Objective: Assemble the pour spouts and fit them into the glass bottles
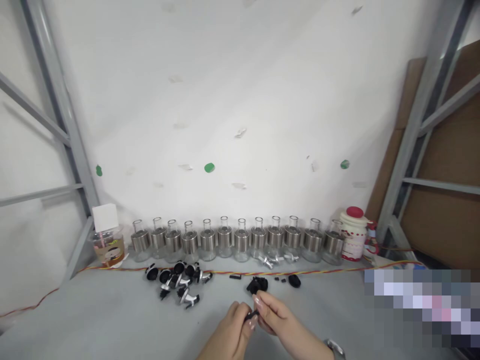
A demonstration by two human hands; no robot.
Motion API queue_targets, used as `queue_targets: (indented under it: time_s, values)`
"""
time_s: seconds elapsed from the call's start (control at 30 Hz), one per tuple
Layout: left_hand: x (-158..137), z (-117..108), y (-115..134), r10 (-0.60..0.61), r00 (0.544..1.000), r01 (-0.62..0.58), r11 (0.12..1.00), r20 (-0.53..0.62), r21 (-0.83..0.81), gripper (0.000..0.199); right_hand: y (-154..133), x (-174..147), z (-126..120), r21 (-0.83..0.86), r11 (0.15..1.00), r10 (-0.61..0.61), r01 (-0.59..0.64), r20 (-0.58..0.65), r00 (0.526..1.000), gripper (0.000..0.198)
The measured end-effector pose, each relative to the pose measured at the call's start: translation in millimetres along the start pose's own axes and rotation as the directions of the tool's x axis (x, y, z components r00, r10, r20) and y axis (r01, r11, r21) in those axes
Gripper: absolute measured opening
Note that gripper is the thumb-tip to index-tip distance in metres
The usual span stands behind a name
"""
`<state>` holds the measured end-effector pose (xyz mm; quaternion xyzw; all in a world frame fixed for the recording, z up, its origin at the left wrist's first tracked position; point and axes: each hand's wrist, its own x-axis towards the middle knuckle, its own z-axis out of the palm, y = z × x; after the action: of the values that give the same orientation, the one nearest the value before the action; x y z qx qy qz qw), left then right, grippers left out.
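Note:
My left hand point(233, 327) and my right hand point(276, 314) meet low in the picture, close above the grey table. Between their fingertips is a small, narrow black part point(251, 315), pinched from both sides; the fingers cover some of it, and its exact kind does not show. Just beyond my fingers lies a small heap of black parts point(257, 285). To the left is a cluster of silver and black bottle pourers point(180, 281). Several light silver spouts point(276, 259) lie in front of the bottles.
Several glass bottles point(225, 235) with steel sleeves stand in a row by the white wall. A plastic cup point(109, 250) stands left of them, a cream jug with a red lid point(353, 235) right. A twisted red-yellow wire point(311, 271) crosses the table point(112, 320). Black bits lie nearby.

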<state>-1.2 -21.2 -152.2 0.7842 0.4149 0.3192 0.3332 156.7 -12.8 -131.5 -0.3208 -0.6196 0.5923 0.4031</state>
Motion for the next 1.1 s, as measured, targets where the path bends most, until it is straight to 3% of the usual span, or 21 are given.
queue_targets:
  time_s: [0.13,0.4,0.6,0.8,1.1]
  values:
    - [0.5,0.8,-1.9,-0.001,0.997,-0.001,1.000,0.073,0.031,0.042,-4.6,-0.8,0.7,-0.020,1.000,0.021,-0.020,0.024,0.999,0.047]
    - [0.1,6.4,-6.5,0.006,1.000,-0.006,1.000,0.027,-0.012,0.044,-5.8,-1.1,-1.9,-0.078,0.997,0.016,-0.011,0.067,0.998,0.049]
    - [1.4,5.9,-6.8,0.037,0.999,-0.037,0.999,-0.008,-0.034,0.042,-5.6,-2.5,4.8,-0.088,0.996,-0.004,0.002,-0.022,1.000,0.043]
    - [0.4,2.9,3.4,0.032,0.999,-0.034,0.998,-0.040,-0.054,0.039,-0.8,-4.1,5.6,-0.057,0.994,-0.100,0.095,-0.094,0.991,0.028]
    - [-3.0,0.1,18.2,-0.135,0.987,0.105,0.949,-0.083,-0.298,0.044,1.4,-2.8,10.5,-0.088,0.991,-0.115,0.102,-0.151,0.982,0.034]
